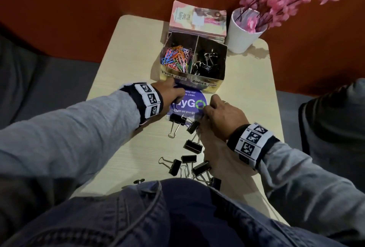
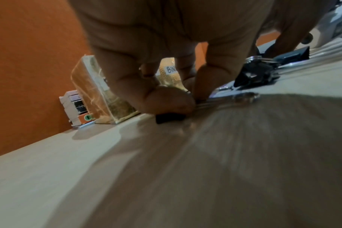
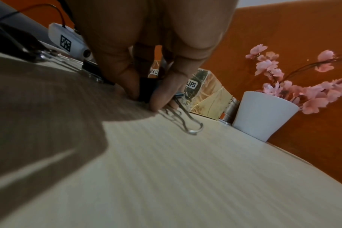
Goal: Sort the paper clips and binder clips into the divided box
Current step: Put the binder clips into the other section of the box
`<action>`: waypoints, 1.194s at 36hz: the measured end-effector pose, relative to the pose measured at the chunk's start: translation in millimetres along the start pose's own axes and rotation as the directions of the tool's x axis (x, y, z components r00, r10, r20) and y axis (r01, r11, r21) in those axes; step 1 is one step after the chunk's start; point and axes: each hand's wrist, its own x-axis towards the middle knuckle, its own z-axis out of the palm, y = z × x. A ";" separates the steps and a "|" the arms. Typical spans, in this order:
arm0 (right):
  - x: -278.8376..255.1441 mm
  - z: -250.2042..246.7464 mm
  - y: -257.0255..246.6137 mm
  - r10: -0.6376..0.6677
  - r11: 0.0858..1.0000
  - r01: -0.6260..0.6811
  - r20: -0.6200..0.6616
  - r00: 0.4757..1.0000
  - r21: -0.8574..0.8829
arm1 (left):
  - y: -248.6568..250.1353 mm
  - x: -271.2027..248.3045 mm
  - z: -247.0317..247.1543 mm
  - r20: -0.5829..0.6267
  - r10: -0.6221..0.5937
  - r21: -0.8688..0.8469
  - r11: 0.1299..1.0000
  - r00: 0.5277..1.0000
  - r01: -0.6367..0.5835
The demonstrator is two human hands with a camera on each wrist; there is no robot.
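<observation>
The gold divided box (image 1: 205,83) stands mid-table, with coloured paper clips (image 1: 175,58) in its left half and black binder clips (image 1: 205,64) in its right half. Just in front of it, my left hand (image 1: 177,99) (image 2: 191,98) pinches a black binder clip (image 2: 170,118) against the table. My right hand (image 1: 205,111) (image 3: 144,95) pinches another black binder clip (image 3: 143,88) whose wire handles (image 3: 185,121) lie on the wood. Several loose binder clips (image 1: 193,146) are scattered between my hands and my body.
A round purple sticker (image 1: 189,104) lies on the light wooden table (image 1: 128,59) under my hands. Behind the box lie a pink book (image 1: 197,19) and a white pot (image 1: 243,33) (image 3: 262,114) of pink flowers. An orange wall closes the far side.
</observation>
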 end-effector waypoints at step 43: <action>-6.6 -21.5 -63.2 -0.301 0.946 0.316 0.158 0.940 -0.076 | 5.2 -7.3 -93.9 -0.293 -0.088 -0.384 0.923 0.952 -0.033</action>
